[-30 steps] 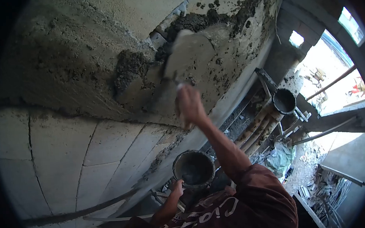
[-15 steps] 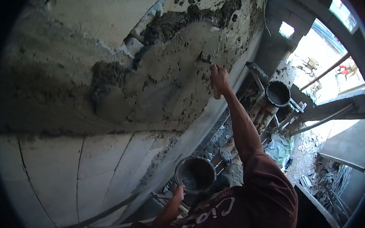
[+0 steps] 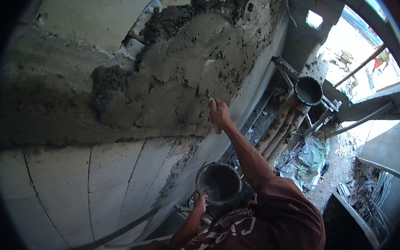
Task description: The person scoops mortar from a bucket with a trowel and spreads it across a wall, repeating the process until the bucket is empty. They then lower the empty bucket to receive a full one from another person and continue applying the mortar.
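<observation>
My right hand (image 3: 219, 113) is closed around the handle of a trowel (image 3: 208, 95). The trowel's blade lies against wet grey mortar (image 3: 171, 99) spread over the wall, and its outline blends into the mortar. Lower down, my left hand (image 3: 201, 202) grips the rim of a round dark bucket (image 3: 218, 184). Grey residue coats the inside of this bucket, which tilts so that its mouth faces me. Rough, thick lumps of mortar (image 3: 109, 82) edge the smoother patch.
Pale wall blocks (image 3: 117, 183) with dark joints lie below the mortar band. A second bucket (image 3: 308, 91) sits on long round poles (image 3: 277, 132) to the right. Crumpled sheeting (image 3: 308, 162) and a pile of thin strips (image 3: 375, 192) lie on the ground beyond.
My right hand has moved the trowel down and left across the mortar. My left hand still holds the bucket, which appears slightly higher and further right. The view has shifted a little.
</observation>
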Motion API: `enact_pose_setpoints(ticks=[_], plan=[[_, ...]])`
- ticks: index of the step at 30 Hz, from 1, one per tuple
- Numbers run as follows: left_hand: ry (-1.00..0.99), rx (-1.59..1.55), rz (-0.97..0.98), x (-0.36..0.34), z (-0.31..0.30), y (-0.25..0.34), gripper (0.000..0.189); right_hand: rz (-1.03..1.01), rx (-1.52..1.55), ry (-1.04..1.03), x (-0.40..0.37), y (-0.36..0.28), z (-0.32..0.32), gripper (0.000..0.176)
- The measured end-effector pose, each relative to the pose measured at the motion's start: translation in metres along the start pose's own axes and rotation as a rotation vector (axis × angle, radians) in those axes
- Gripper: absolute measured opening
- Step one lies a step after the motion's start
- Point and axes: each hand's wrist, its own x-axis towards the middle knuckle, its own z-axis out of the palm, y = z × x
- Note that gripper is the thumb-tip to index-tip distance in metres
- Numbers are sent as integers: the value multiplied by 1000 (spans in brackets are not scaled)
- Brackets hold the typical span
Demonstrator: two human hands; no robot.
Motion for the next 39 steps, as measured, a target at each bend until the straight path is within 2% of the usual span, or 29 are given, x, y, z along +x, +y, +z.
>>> enact_pose_setpoints(ticks=[2,3,5,6,7,8,9,11,13,15,16,17,18,20,21,22,24,26,28,29,30,32,34,35,36,37,38,39], plan=[[6,37,93,-17,4,5,50,437,249,-124,-23,0,4,37],[7,37,86,-15,3,2,50,444,246,-126,-41,1,7,37],[58,101,78,4,-5,-3,50,679,343,-207,-82,7,12,40],[44,132,85,21,-9,-6,50,705,335,-153,-95,17,6,40],[18,184,79,44,-14,-14,50,794,276,-235,-111,33,-6,37],[-42,94,84,63,-19,-19,51,911,223,-304,-144,62,-27,34],[-97,3,76,84,-22,-27,52,988,217,-210,-180,97,-56,34],[-238,-82,184,60,3,-6,55,218,-800,-239,-245,184,-117,24],[-212,67,229,0,35,33,45,498,-861,-125,-312,208,-211,19],[-381,121,267,2,53,41,54,748,-1007,61,-393,228,-311,14],[-395,122,259,-7,64,43,54,775,-1233,135,-451,261,-370,12],[-512,219,285,-15,78,47,54,1303,-488,587,-459,185,-405,30],[-637,317,318,-20,97,51,54,1395,-554,727,-489,164,-428,40],[-862,321,425,-25,143,36,49,1546,-653,1053,-554,132,-478,61],[-979,336,387,-52,168,34,48,1561,-624,1064,-586,121,-492,59],[-1091,351,346,-94,190,35,47,1415,-275,1389,-585,74,-470,56],[-1567,312,183,-182,219,45,69,1276,-146,1400,-623,52,-453,55],[-1834,519,-186,-222,237,38,85,1300,-223,1391,-635,34,-416,56],[-1915,849,-38,-266,240,27,87,1338,11,1411,-649,35,-367,58],[-1918,958,93,-274,236,22,81,1418,39,1386,-657,45,-345,59],[-1915,966,98,-268,231,16,81,1498,68,1353,-666,62,-321,60],[-1754,1155,1066,-232,220,-3,72,1478,220,1361,-683,102,-267,61],[-1512,1204,1181,-164,193,-7,62,1573,226,1309,-702,157,-224,61],[-1385,1260,961,-129,173,-1,59,1626,198,1286,-685,147,-211,62],[-1310,1151,912,-93,144,6,58,1678,170,1263,-667,132,-198,63],[-1026,1216,906,-35,111,9,60,1627,129,1200,-648,114,-194,63],[-825,1228,751,73,74,4,62,1613,138,1202,-635,115,-197,63],[-620,1307,700,92,29,21,64,1536,135,1204,-630,130,-200,63]])
